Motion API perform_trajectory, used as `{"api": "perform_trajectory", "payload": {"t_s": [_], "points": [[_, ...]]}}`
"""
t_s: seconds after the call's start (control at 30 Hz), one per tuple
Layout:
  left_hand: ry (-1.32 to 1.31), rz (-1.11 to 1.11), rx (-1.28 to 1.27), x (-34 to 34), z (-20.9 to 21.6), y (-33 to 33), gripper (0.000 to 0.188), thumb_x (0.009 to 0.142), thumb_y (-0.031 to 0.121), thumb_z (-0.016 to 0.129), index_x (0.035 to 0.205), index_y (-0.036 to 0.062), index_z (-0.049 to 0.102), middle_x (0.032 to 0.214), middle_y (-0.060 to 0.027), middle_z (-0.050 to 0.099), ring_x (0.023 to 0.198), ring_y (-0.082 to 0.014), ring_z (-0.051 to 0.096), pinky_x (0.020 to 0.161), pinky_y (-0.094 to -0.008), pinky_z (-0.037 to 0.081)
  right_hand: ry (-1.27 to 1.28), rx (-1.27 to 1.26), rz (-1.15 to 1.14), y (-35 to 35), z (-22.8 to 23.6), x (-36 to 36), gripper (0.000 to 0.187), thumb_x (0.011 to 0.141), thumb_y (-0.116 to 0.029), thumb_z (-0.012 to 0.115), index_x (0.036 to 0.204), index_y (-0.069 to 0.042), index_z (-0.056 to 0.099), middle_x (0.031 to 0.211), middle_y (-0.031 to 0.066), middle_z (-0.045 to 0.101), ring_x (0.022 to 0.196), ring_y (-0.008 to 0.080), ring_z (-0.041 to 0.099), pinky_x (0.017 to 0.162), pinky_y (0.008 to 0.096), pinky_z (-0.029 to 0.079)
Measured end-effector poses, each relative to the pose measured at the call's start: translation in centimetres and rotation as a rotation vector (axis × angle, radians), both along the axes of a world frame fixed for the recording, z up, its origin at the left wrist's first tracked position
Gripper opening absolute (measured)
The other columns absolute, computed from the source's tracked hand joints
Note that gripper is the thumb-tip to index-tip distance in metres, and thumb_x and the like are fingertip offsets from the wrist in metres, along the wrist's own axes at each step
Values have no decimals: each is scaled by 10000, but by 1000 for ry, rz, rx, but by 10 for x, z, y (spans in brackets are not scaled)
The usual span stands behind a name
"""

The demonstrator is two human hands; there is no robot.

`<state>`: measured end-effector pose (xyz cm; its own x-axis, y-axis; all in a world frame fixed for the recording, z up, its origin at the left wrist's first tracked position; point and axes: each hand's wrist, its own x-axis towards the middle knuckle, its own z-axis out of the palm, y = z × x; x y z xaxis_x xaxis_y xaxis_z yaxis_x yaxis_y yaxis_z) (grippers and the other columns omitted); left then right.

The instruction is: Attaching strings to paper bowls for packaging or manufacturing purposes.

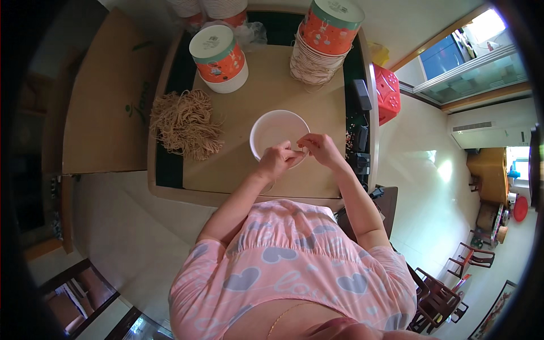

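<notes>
hands meet at near rim of white bowl mid-bench: left hand and right hand pinched narrow on something thin, too small to tell. judgement: keep pinch over rim, bowl steady; string bundle lies left.

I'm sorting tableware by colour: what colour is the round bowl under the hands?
The round bowl is plain white, clearest in the head view.
</notes>
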<state>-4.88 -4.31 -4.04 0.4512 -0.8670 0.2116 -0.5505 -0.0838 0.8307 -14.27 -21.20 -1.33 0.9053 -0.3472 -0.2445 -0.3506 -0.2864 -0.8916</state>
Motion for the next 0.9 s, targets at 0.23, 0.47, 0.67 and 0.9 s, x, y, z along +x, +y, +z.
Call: {"api": "perform_trajectory", "payload": {"t_s": [0.23,0.47,0.67,0.9], "points": [[-417,1,193,-8,8,-5,161,855,111,587,996,145,657,798,-78,534,700,-242,616,584,-388,506,-10,-60,15,6,2,-1,135,838,-109,611,906,-22,688,751,113,679,667,174,649,604,294,504],[452,188,68,-6,0,-12,63,868,80,620,855,29,587,804,-32,604,612,-138,572,527,-279,455,-83,-108,-61,18,-7,-7,119,843,-113,631,908,-29,684,710,126,648,611,188,623,579,295,489],[1299,202,206,15,-2,-12,152,949,181,523,892,56,588,812,-21,606,533,-51,474,392,-183,293,-316,-36,-267,47,-19,-15,139,863,-58,616,981,-24,681,940,113,668,747,196,636,648,282,496],[1438,216,130,17,-2,-9,150,928,170,561,920,30,614,839,-22,619,548,-54,475,394,-181,297,-444,-285,-246,60,-20,-15,283,885,18,549,1151,-35,633,1056,125,644,910,179,634,733,252,508]]}}
